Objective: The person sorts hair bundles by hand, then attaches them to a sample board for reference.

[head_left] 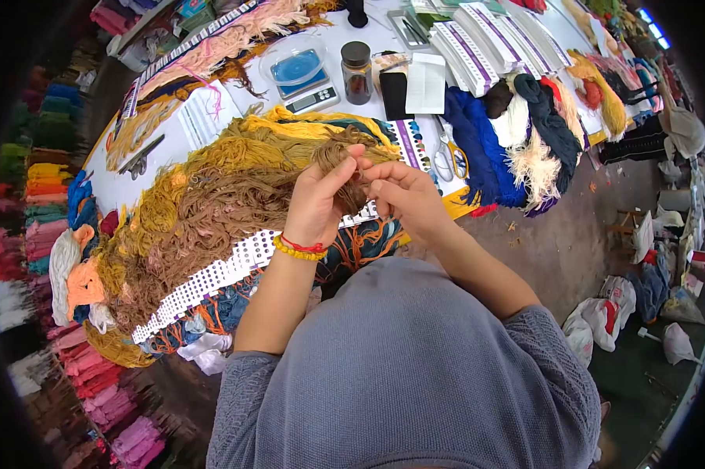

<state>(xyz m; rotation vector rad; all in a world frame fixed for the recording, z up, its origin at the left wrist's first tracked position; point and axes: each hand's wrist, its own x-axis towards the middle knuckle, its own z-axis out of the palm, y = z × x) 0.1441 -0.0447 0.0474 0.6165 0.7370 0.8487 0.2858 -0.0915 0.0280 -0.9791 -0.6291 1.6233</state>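
Note:
My left hand [319, 205], with a red and a yellow bracelet at the wrist, is closed on a bundle of brown yarn [333, 159]. Beside it, my right hand [412, 200] has its thumb and fingers pinched together at the bundle's right edge. Whatever lies between those fingertips is too small to make out. Under and left of my hands spreads a big heap of brown yarn [227, 187], with mustard-yellow yarn [220, 148] behind it. A long white strip with rows of holes [220, 273] runs along the heap's near side.
Scissors with yellow handles [456, 160] lie right of my hands, near blue yarn [477, 141]. Farther back are a lidded jar [357, 74], a digital scale [312, 98] bearing a clear tub, and stacked white card strips [466, 59]. Bags [603, 320] sit on the floor at right.

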